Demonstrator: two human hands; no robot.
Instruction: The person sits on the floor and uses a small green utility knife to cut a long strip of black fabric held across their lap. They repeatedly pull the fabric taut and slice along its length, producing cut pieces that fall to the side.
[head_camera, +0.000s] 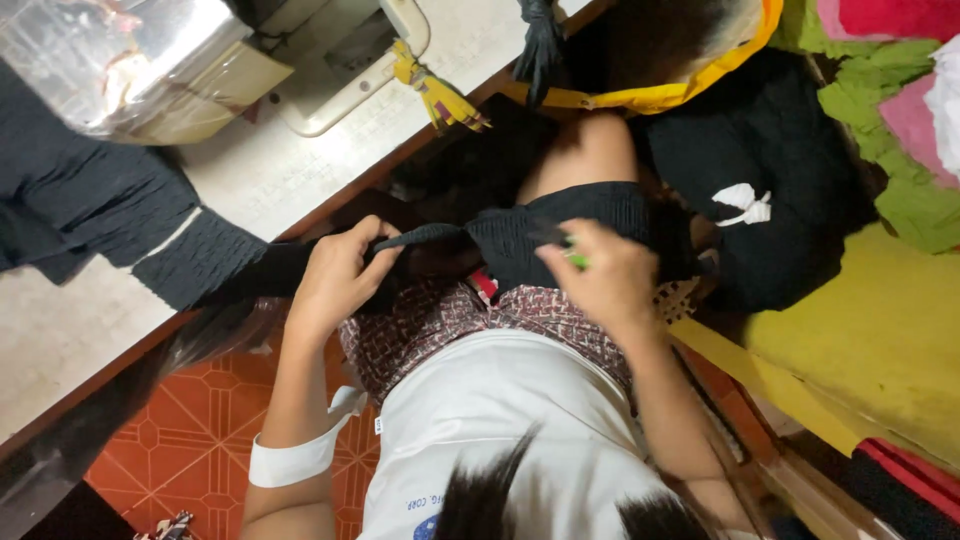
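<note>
Black gathered fabric (520, 240) runs crosswise between my hands above my lap, my left fingers (375, 258) pinched shut on its thin strap end, my right fingers (585, 262) closed round a small green tool (574, 258) against its wider part.

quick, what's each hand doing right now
Left hand: closed, pinching the black fabric.
Right hand: closed on the same fabric, with a small green tool.

left hand (335, 275) left of right hand (605, 280), garment (520, 235) between them over the lap | tabletop (260, 170) far left, sewing machine (330, 60) on it | fabric pile (890, 110) far right | floor (190, 440) near left
</note>
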